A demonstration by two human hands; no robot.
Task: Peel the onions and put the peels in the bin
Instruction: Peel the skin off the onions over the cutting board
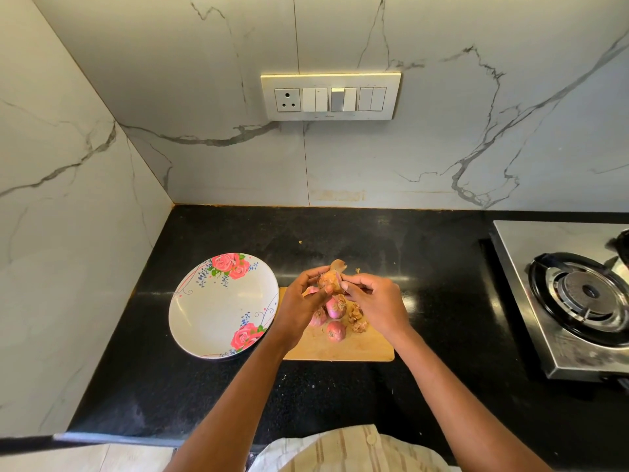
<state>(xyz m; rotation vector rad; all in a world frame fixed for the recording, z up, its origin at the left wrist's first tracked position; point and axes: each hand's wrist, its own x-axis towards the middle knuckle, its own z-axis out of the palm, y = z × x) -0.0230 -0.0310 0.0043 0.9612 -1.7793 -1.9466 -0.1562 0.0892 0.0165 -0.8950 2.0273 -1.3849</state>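
Above a wooden cutting board (360, 349), my left hand (303, 301) grips a small brownish onion (329, 281). My right hand (374, 298) pinches a strip of dry skin (338, 265) that sticks up from the onion's top. On the board below lie three small pink onions (336, 330), partly hidden by my hands. A heap of dry peels (358, 320) lies beside them on the board. No bin is in view.
A white plate with a rose pattern (221, 308) sits on the black counter (204, 403) just left of the board. A steel gas stove (578, 298) stands at the right edge. Marble walls close the back and left, with a switch panel (330, 96).
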